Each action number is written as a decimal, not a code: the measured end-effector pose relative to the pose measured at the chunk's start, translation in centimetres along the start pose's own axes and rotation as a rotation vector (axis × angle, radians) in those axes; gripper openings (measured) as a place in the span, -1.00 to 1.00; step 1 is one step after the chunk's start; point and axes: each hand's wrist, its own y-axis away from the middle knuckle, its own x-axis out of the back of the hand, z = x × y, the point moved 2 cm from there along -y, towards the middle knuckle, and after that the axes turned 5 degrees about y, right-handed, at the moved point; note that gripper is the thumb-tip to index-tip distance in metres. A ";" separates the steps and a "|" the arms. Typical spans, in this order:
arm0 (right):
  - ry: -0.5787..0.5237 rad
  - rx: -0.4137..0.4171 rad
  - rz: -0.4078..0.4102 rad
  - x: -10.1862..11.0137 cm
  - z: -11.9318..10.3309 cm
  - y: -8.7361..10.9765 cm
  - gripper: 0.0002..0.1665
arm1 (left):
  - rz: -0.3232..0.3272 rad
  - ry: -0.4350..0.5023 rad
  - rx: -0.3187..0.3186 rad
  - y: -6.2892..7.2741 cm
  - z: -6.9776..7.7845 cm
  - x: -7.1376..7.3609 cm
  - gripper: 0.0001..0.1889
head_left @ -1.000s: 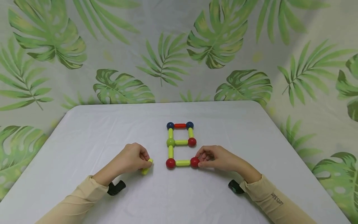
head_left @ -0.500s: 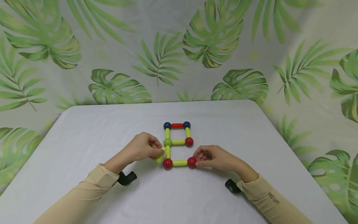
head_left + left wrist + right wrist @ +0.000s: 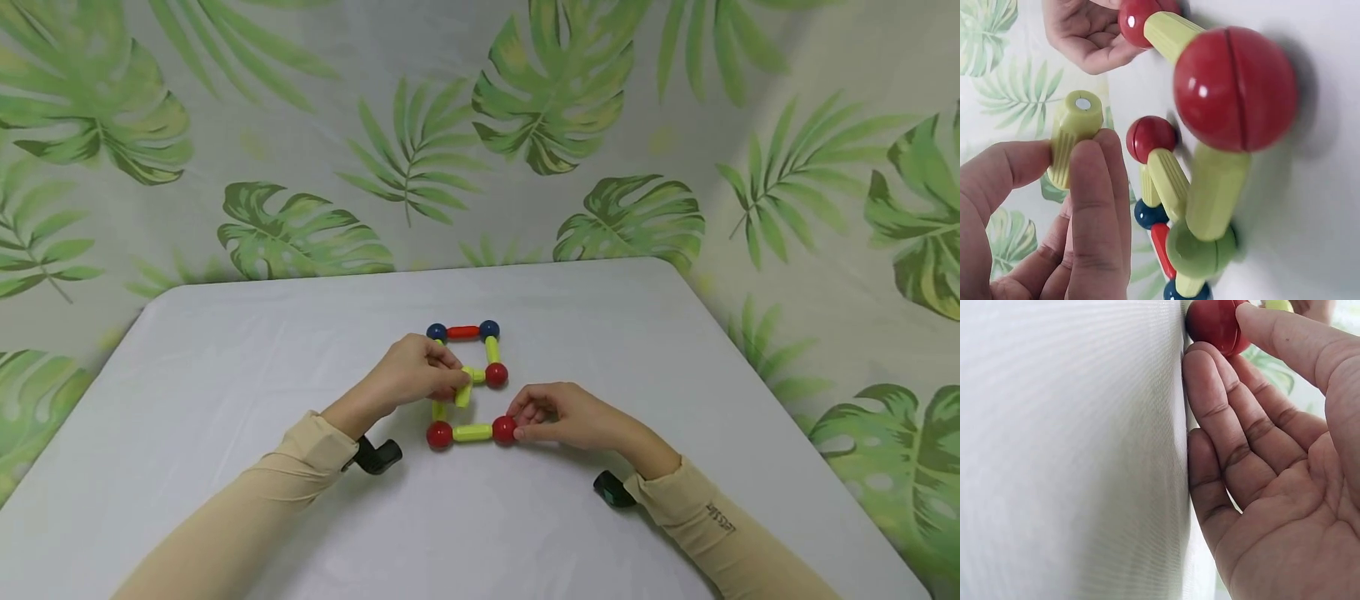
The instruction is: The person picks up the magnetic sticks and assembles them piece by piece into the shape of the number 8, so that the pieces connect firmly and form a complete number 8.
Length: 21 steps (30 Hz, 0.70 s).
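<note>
My left hand (image 3: 416, 371) pinches a yellow-green magnetic stick (image 3: 1075, 131) between thumb and fingers, raised above the table; a silvery disc shows on its end. Below it lies a frame of magnetic sticks and balls, partly covered by this hand in the head view. My right hand (image 3: 573, 418) holds the red ball (image 3: 504, 430) at the frame's near right corner, thumb on one side and fingers on the other. A stick (image 3: 472, 432) joins that ball to another red ball (image 3: 439, 435). The green ball (image 3: 1200, 250) shows only in the left wrist view.
At the frame's far end a red stick (image 3: 462, 332) links two blue balls (image 3: 489, 330). A third red ball (image 3: 497, 375) sits midway on its right side. All lie on a table (image 3: 615, 350) with a white cloth; leaf-patterned fabric (image 3: 420, 150) hangs behind.
My left hand has carried the stick rightward and away from me, from beside the frame to over its middle. My right hand stays at the same red ball. The view has shifted slightly.
</note>
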 end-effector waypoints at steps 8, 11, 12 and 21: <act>0.002 0.002 0.002 0.1 0.0 0.1 -0.73 | 0.040 0.005 0.031 -1.6 0.8 -1.5 -0.81; 0.000 0.011 0.009 0.2 0.0 0.1 -0.73 | 0.051 0.012 0.049 -2.1 0.9 -2.2 -0.80; -0.001 0.015 0.011 0.2 0.0 0.1 -0.74 | 0.052 0.016 0.053 -2.3 0.9 -2.4 -0.80; -0.016 0.052 0.007 0.1 0.0 0.1 -0.79 | 0.077 0.023 0.075 -2.8 0.6 -4.2 -0.80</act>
